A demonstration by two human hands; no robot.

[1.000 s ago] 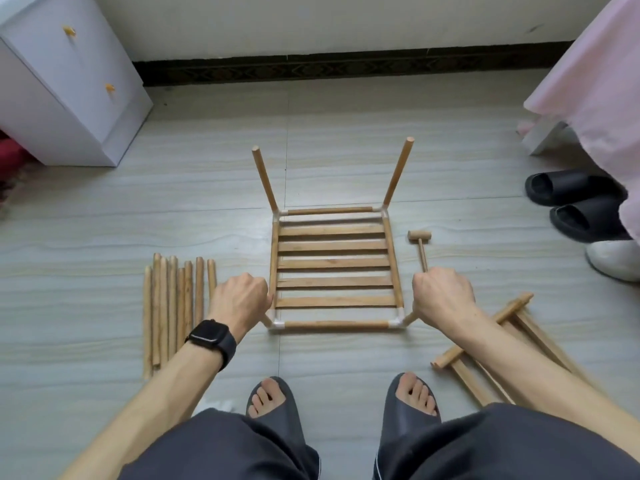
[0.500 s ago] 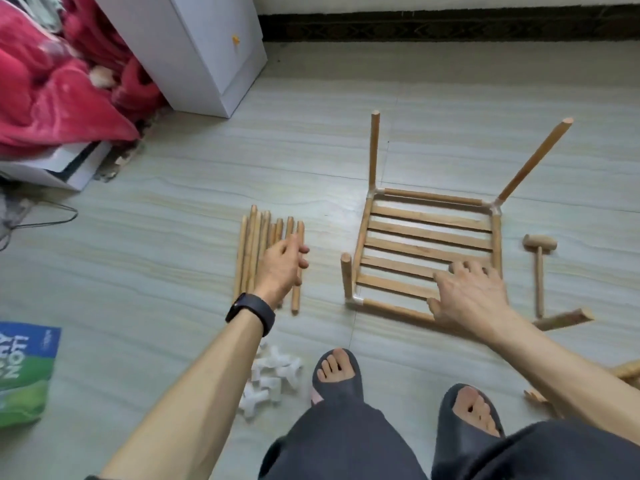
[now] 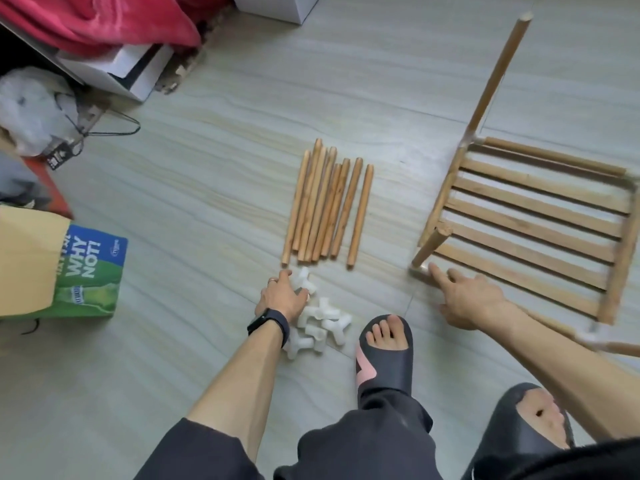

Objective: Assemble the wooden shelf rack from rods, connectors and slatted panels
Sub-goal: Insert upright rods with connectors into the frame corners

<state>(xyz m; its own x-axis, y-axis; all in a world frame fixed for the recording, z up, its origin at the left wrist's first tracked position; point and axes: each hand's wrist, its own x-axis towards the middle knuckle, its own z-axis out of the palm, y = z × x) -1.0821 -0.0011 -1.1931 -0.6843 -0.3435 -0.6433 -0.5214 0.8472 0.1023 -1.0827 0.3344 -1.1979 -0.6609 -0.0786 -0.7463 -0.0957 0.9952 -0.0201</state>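
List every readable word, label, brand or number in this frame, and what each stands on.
"WHY NOT!": white letters, turned sideways, on the blue and green printed cardboard box at the left.
Small white logos on that box: too small to read.
White print on the small black hang tag by the wire hanger: blurred, unreadable.
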